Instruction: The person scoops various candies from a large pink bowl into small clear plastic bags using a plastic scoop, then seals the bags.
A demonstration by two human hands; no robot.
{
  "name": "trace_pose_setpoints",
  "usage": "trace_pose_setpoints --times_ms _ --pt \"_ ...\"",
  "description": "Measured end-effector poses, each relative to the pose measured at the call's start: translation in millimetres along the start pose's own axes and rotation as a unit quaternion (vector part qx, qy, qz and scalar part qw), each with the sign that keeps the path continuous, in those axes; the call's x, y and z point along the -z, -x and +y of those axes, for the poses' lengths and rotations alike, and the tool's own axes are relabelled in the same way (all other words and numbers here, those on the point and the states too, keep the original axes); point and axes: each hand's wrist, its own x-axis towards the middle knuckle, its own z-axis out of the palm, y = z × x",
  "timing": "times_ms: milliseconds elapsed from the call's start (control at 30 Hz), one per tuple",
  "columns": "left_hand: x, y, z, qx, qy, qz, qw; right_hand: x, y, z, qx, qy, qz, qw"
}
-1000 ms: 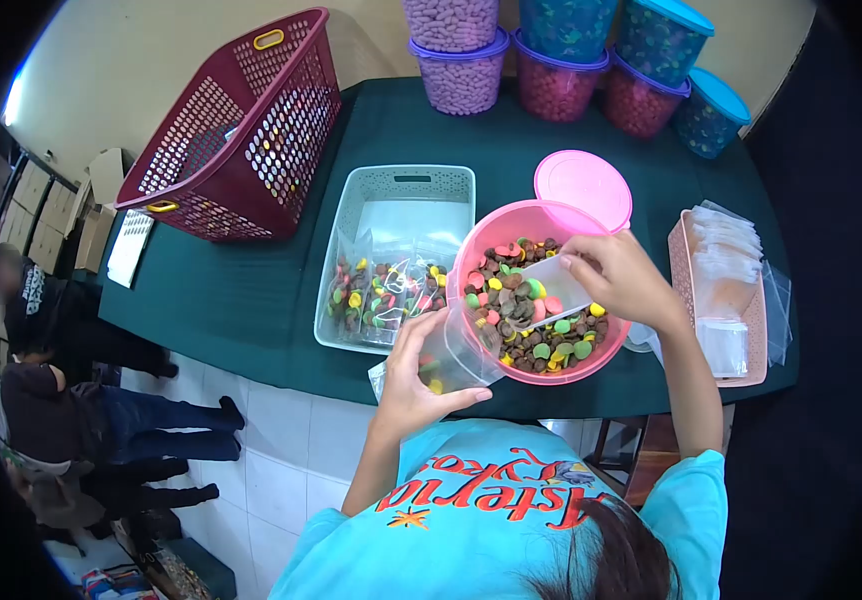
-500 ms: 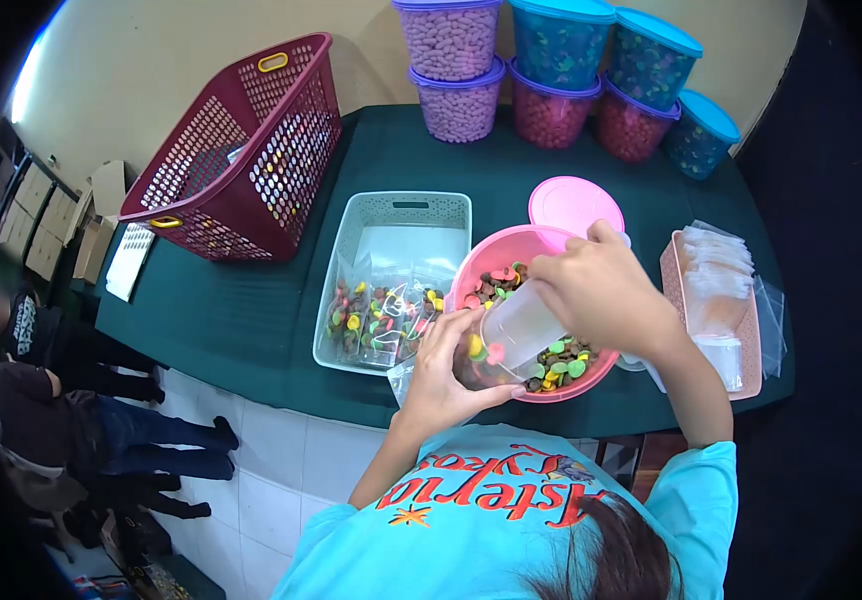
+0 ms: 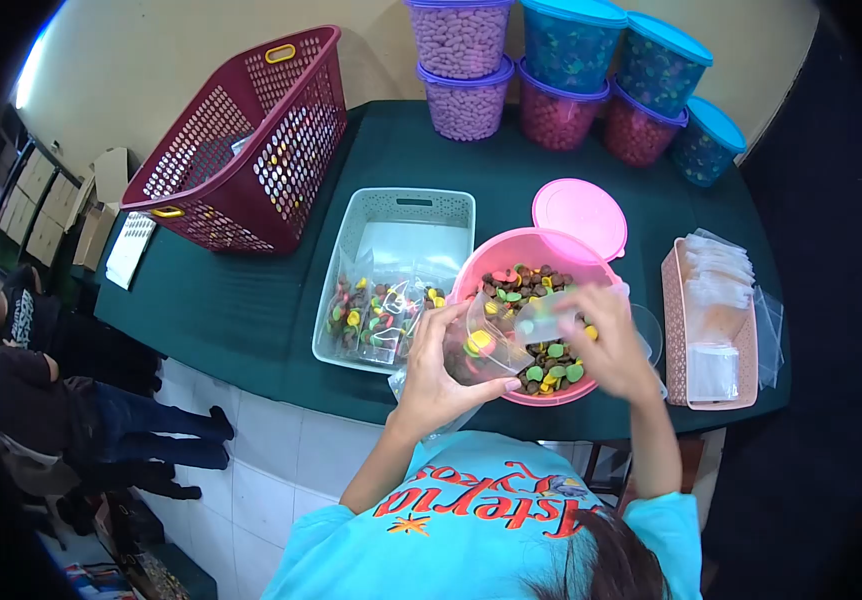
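My left hand (image 3: 431, 375) holds a clear plastic bag (image 3: 466, 355) open at the near left rim of a pink tub (image 3: 468, 262). A few coloured candies show inside the bag. Gripped in my right hand (image 3: 606, 338), slightly blurred, is a translucent plastic scoop (image 3: 543, 320) over the tub, its mouth toward the bag. Brown, green, yellow and pink button-shaped candies (image 3: 556, 372) fill the tub's lower part. Left of my left hand, a pale green tray (image 3: 411, 240) contains several filled clear bags (image 3: 376, 325).
A pink lid (image 3: 579, 218) lies behind the tub. At right, a pink basket (image 3: 676, 330) holds clear bags (image 3: 716, 270). Lidded candy tubs (image 3: 466, 105) stand stacked at the back. A maroon laundry basket (image 3: 296, 170) sits back left. People (image 3: 101, 400) are beyond the table's left side.
My right hand has lowered and moved toward me, and the scoop has shifted right, partly out of the bag. The left hand keeps hold of the bag. The view has shifted slightly.
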Motion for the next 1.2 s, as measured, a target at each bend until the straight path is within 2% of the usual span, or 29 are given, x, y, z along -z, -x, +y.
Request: trace_pose_setpoints --times_ms 33,100,133,167,233,300,367,433,500,567,633,700,733,867,967,1100,1167,1200 --pt "-3 -1 0 -0.004 -0.016 0.015 1.000 -5 8 -5 0.000 -0.115 -0.023 0.993" --pt "-8 -1 2 -0.012 -0.033 0.029 0.999 -17 15 -26 -0.038 -0.179 -0.055 0.982" --pt "-11 -1 4 -0.025 -0.037 0.036 0.998 -26 16 -27 0.008 -0.134 -0.009 0.991" --pt "-12 -1 7 -0.038 -0.041 0.042 0.998 -30 17 -25 0.006 -0.134 -0.006 0.991" --pt "-7 0 11 -0.054 -0.018 0.027 0.998 -34 19 -22 -0.087 -0.257 0.092 0.958" --pt "-5 2 11 0.016 0.251 -0.008 0.968 -28 19 -24 -0.078 -0.244 0.134 0.957" --pt "-6 -3 19 -0.012 0.276 0.002 0.961 -25 22 -25 -0.096 -0.294 0.153 0.939" --pt "-11 -5 20 0.050 0.328 -0.016 0.943 -30 25 -26 -0.070 -0.285 0.131 0.947" --pt "-26 -4 9 0.017 0.338 -0.007 0.941 -52 26 -26 -0.127 -0.400 0.156 0.894" --pt "-30 -6 11 0.027 0.342 0.017 0.939 -56 22 -22 -0.120 -0.410 0.166 0.889" --pt "-30 -9 6 0.042 0.338 0.025 0.940 -54 20 -17 -0.111 -0.369 0.169 0.907" --pt "-29 -14 -2 0.036 0.296 0.023 0.954 -55 20 -13 -0.122 -0.373 0.168 0.904" --pt "-31 -16 0 0.074 0.350 0.033 0.933 -56 20 -12 -0.134 -0.377 0.166 0.901" --pt "-37 -20 -16 0.039 0.303 0.022 0.952 -56 18 -11 -0.147 -0.381 0.191 0.893" --pt "-39 -18 -17 0.056 0.281 0.020 0.958 -56 22 -11 -0.152 -0.352 0.210 0.899" --pt "-38 -23 -4 0.090 0.305 0.008 0.948 -55 21 -8 -0.150 -0.393 0.222 0.880" --pt "-41 -28 8 0.112 0.389 0.029 0.914 -55 19 -5 -0.165 -0.493 0.231 0.823" --pt "-42 -29 1 0.124 0.400 0.020 0.908 -55 17 -3 -0.153 -0.480 0.229 0.833"
